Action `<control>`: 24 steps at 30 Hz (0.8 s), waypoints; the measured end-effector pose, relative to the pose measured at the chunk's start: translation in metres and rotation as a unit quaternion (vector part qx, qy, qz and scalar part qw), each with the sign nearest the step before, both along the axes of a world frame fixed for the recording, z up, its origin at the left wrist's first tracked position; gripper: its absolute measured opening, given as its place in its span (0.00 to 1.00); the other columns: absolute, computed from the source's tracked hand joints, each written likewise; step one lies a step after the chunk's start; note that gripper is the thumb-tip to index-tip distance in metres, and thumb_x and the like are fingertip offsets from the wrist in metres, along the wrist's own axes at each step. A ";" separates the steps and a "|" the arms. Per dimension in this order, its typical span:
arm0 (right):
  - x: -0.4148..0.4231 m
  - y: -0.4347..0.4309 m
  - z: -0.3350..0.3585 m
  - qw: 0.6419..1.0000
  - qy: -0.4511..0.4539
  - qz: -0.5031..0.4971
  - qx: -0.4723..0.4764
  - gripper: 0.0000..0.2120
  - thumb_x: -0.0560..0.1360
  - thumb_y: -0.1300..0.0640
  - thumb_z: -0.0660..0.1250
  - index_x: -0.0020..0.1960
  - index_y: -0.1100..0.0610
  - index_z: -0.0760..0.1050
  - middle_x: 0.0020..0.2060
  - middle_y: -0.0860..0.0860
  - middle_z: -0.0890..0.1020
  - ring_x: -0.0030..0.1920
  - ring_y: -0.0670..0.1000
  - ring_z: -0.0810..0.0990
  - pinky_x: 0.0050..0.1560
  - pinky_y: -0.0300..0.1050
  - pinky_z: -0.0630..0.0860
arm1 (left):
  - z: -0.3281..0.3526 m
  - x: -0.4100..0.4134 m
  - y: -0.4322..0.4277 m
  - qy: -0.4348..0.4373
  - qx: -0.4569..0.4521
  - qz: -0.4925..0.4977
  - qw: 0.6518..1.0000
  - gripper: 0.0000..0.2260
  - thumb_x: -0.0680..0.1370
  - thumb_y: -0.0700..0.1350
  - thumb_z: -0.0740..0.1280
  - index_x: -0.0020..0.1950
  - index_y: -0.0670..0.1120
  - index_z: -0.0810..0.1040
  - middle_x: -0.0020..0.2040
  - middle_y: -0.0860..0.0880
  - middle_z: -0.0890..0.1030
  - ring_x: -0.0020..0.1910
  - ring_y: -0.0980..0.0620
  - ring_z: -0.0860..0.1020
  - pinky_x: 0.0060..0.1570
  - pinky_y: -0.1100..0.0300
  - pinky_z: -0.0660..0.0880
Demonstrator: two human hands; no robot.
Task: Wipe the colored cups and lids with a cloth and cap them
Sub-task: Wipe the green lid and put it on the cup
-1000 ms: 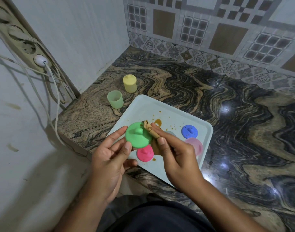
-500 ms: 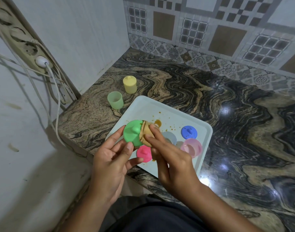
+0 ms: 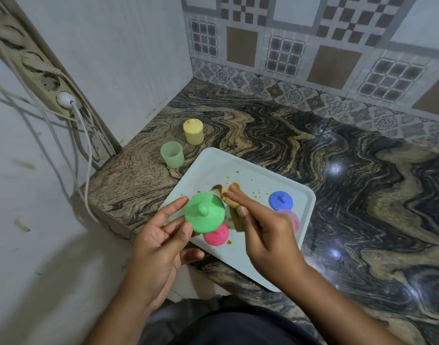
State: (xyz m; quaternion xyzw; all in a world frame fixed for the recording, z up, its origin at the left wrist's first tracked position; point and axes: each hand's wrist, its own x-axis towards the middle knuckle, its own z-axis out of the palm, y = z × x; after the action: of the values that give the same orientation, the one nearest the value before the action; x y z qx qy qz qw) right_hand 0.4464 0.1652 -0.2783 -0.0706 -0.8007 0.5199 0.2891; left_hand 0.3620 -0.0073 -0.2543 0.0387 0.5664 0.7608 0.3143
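My left hand (image 3: 161, 245) holds a green lid (image 3: 204, 212) by its edge above the near corner of the white tray (image 3: 263, 267), knob facing me. My right hand (image 3: 265, 232) pinches a stained brownish cloth (image 3: 226, 195) against the lid's right edge. On the tray lie a red lid (image 3: 217, 236), a blue lid (image 3: 280, 200) and a pink cup (image 3: 294, 220), partly hidden behind my right hand. An open green cup (image 3: 172, 154) and a capped yellow cup (image 3: 193, 131) stand on the counter left of the tray.
The tray carries brown stains (image 3: 257, 194). The marble counter (image 3: 362, 195) ends at a white wall on the left and patterned tiles at the back. A power strip (image 3: 47, 78) with white cables (image 3: 84, 145) hangs at the left.
The green lid turned on edge half a second ago and now faces me again with its knob up. The cloth moved from across the lid to its upper right edge.
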 end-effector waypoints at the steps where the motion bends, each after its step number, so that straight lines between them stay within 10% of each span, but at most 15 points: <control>1: 0.003 -0.006 0.001 0.999 -0.001 0.017 -0.037 0.16 0.83 0.57 0.60 0.68 0.56 0.77 0.66 0.44 0.79 0.72 0.46 0.75 0.69 0.39 0.73 | 0.000 0.000 0.001 -0.003 0.002 0.019 1.000 0.45 0.56 0.57 0.85 0.69 0.45 0.75 0.57 0.43 0.85 0.47 0.54 0.84 0.31 0.60 0.78; 5: 0.006 -0.020 -0.002 0.997 -0.008 0.030 -0.076 0.17 0.84 0.59 0.59 0.70 0.56 0.76 0.68 0.50 0.80 0.74 0.49 0.73 0.73 0.42 0.71 | -0.005 0.009 0.010 -0.001 0.014 0.051 0.999 0.25 0.73 0.44 0.72 0.70 0.46 0.75 0.59 0.43 0.85 0.51 0.52 0.84 0.35 0.59 0.80; 18: 0.007 -0.012 -0.014 0.988 0.044 0.036 0.144 0.16 0.79 0.71 0.63 0.66 0.70 0.76 0.70 0.66 0.75 0.73 0.57 0.75 0.67 0.52 0.78 | 0.000 0.007 0.013 0.016 0.006 0.023 1.000 0.24 0.73 0.35 0.65 0.70 0.45 0.75 0.60 0.44 0.84 0.50 0.53 0.84 0.35 0.60 0.80; 24: -0.008 0.013 -0.004 0.987 0.018 0.027 0.159 0.16 0.81 0.65 0.62 0.66 0.66 0.79 0.69 0.61 0.77 0.72 0.52 0.75 0.67 0.40 0.77 | 0.000 0.004 0.002 0.024 -0.008 -0.055 0.998 0.24 0.74 0.35 0.64 0.71 0.44 0.74 0.62 0.43 0.83 0.50 0.51 0.83 0.36 0.58 0.80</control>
State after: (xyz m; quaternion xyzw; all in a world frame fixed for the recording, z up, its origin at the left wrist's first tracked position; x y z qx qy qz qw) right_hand 0.4383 0.1779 -0.2824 0.0070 -0.8695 0.3948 0.2969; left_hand 0.3658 -0.0051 -0.2540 0.0856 0.5768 0.7368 0.3422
